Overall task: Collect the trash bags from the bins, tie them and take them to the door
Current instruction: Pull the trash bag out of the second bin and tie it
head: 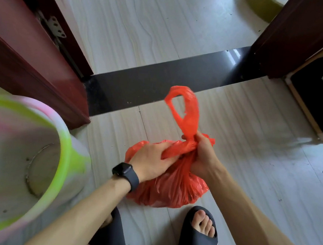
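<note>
The pale wood-grain floor (250, 170) fills most of the view, and the red trash bag (170, 188) sits low on it, bulging and gathered at the top. Left of the bag and farther off stands a dark red door (24, 59). Left of the bag and nearer the camera is a pale bin (66, 152) with a lime-green rim, blurred, its mouth turned towards the camera. Beyond the bag a glossy black threshold (161, 79) runs across the doorway.

Just on the near side of the bag are two dark slippers (198, 242), one to each side. Both hands are on the bag's neck. The left hand (151, 161) has its fingers curled round the twisted plastic from the left. The right hand (202, 156) is closed in a fist round it from the right, and above that fist one handle loop (189, 113) stands up free. A black watch (124, 171) sits on the left wrist, touching the bag's left side.
</note>
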The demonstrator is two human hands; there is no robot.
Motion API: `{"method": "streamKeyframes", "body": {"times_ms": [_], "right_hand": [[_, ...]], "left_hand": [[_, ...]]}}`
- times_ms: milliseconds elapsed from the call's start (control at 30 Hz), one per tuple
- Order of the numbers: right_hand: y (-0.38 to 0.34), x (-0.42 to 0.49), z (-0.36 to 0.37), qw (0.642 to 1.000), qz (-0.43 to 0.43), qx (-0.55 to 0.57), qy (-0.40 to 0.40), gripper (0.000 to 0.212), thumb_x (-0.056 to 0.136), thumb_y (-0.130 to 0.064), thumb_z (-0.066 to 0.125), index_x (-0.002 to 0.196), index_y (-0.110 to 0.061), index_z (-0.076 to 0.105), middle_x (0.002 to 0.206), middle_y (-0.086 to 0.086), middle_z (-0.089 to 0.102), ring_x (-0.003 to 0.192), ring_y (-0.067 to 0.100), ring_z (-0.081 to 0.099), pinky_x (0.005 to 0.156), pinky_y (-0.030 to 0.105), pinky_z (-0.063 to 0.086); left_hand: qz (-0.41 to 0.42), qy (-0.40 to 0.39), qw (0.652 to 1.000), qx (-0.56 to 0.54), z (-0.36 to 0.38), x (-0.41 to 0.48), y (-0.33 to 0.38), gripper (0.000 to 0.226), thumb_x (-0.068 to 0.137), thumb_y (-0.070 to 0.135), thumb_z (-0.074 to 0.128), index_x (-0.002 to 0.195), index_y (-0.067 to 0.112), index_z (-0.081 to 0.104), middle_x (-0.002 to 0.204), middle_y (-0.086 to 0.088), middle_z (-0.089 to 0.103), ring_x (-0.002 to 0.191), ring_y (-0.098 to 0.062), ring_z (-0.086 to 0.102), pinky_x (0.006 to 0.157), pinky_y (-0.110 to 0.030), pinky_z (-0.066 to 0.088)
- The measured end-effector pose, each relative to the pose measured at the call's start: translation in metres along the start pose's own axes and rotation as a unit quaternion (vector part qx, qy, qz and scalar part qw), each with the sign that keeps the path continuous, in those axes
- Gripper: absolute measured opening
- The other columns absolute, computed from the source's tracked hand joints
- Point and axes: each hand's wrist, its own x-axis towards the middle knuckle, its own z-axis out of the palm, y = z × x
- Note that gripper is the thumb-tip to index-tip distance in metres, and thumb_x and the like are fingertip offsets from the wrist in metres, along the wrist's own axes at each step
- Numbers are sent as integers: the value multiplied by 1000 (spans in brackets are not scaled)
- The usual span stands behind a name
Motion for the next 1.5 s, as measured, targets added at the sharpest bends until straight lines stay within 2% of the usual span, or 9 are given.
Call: {"method": "streamKeyframes", "body": {"times_ms": [133,300,433,633,767,933,1233,1367,1500], "right_hand": [[-1,-3,-18,990,-10,-12,-138,16,74,-19,64,61,-14,57,52,7,43,62,25,44,68,35,42],[-1,-3,-22,975,-4,9,-224,30,55,-16,86,72,-15,61,60,7,49,61,19,51,77,33,48],[-1,-12,-21,964,18,-57,-260,37,86,-20,69,115,3,67,103,23,71,95,31,70,100,42,49],[-5,-18,-30,862,-224,-447,-82,17,74,-8,84,88,-6,74,82,5,72,73,8,65,71,26,54],[15,3,-30,783,-403,-470,64,25,72,-17,78,76,-38,67,88,4,67,75,10,64,70,30,50],[22,6,-21,808,-427,-377,150,34,76,-9,75,72,-41,62,90,3,69,79,5,63,72,19,45],[24,-2,-22,841,-406,-349,80,4,86,-27,77,88,-25,74,90,-2,73,85,9,69,79,28,53],[28,-12,-15,860,-354,-366,21,28,101,-38,51,96,-23,74,85,1,76,84,14,73,84,37,56],[29,-20,-3,902,-335,-272,29,33,104,-33,46,87,-16,69,84,-2,74,81,14,72,80,29,56]], "left_hand": [[-126,-109,945,-283,-15,16,-10,19,92,27,64,83,12,72,56,4,64,54,-7,58,65,-25,51],[-196,-208,867,-409,-30,29,-14,44,95,10,49,53,16,62,51,-5,46,47,-15,49,59,-28,43],[-263,-230,812,-467,-32,32,-14,23,90,22,49,71,10,53,51,-2,34,47,-17,41,56,-29,38],[-265,-230,791,-501,-32,34,-17,24,78,23,59,60,9,51,45,-3,33,51,-22,40,61,-35,38],[-226,-239,817,-473,-26,34,-11,40,86,41,59,66,6,53,46,-5,39,51,-22,41,62,-33,41],[-243,-278,807,-462,-28,35,-4,76,90,69,38,68,3,67,63,-15,61,58,-26,56,68,-34,51],[-221,-107,841,-482,-18,37,-2,42,97,60,39,133,38,47,73,-13,67,49,-26,62,51,-34,56],[-216,54,839,-497,-11,42,-4,52,86,63,53,127,78,25,113,-7,68,100,-28,68,95,-53,52],[-255,167,760,-575,-13,36,0,45,96,60,40,135,69,19,134,-12,60,112,-33,65,93,-55,53]]}}
